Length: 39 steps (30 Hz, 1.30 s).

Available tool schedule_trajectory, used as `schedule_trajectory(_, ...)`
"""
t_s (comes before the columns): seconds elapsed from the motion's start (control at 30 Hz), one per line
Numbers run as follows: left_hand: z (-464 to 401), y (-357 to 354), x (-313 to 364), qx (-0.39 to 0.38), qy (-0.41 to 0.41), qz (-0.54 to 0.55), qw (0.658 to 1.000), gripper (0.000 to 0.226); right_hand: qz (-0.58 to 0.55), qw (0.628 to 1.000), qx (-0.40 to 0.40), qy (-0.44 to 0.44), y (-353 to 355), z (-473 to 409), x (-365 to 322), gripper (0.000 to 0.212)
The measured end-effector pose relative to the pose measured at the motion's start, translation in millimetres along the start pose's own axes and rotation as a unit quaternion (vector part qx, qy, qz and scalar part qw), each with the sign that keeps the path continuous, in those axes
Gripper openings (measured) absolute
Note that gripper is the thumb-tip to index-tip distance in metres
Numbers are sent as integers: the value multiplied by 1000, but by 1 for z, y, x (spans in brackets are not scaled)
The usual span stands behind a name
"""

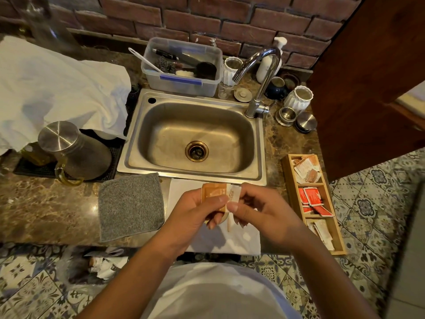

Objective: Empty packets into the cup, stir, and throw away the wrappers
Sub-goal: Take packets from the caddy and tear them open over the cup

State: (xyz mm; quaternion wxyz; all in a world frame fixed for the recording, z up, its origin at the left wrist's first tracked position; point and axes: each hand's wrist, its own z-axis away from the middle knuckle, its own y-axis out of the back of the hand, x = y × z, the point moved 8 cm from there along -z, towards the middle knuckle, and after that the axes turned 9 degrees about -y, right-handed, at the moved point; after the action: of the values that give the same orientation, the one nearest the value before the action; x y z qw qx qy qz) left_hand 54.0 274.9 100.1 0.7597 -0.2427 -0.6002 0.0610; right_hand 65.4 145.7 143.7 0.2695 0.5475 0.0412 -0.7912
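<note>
Apparently the tearing step is in hand. At the picture's seven o'clock, crumpled wrappers point(104, 265) lie on the floor. Near centre, the left hand point(195, 210) pinches an orange packet point(212, 192) shut between thumb and fingers; at its three o'clock the right hand point(257, 208) nips the white end. The cup is hidden beneath, only a wooden stirrer point(229, 223) showing. Next: tear, then tip downward.

- Left hand point(195, 209) is pinching the small orange-and-white paper packet point(215, 194) with thumb on top, fingers curled under.
- Right hand point(257, 208) is gripping its white end, thumb forward.
- Both forearms are converging, wrists close together.
</note>
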Motion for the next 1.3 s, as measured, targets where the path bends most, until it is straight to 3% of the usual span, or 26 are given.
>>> schedule_trajectory(0.17,-2,0,-1,21,5,-12,1000,23,94,991,60,73,4,0,-2,8)
schedule_trajectory(0.4,-4,-1,-13,89,56,44,994,25,238,927,213,195,1,9,-11,6)
schedule_trajectory(0.53,-4,-9,-25,97,109,118,982,24,237,912,269,200,2,15,-3,6)
schedule_trajectory(0.67,-7,2,-34,158,127,234,951,10,141,920,323,174,14,27,-2,11)
schedule_trajectory(0.8,-6,31,-23,165,75,153,971,17,23,963,263,48,32,12,29,25)
schedule_trajectory(0.93,-6,31,-17,144,59,106,982,26,23,968,236,-86,40,-3,92,19)
schedule_trajectory(1.13,-3,27,-24,131,56,105,984,39,-28,925,254,-280,51,2,197,28)
schedule_trajectory(1.3,6,31,-36,130,70,21,989,42,-2,872,291,-394,67,17,261,21)
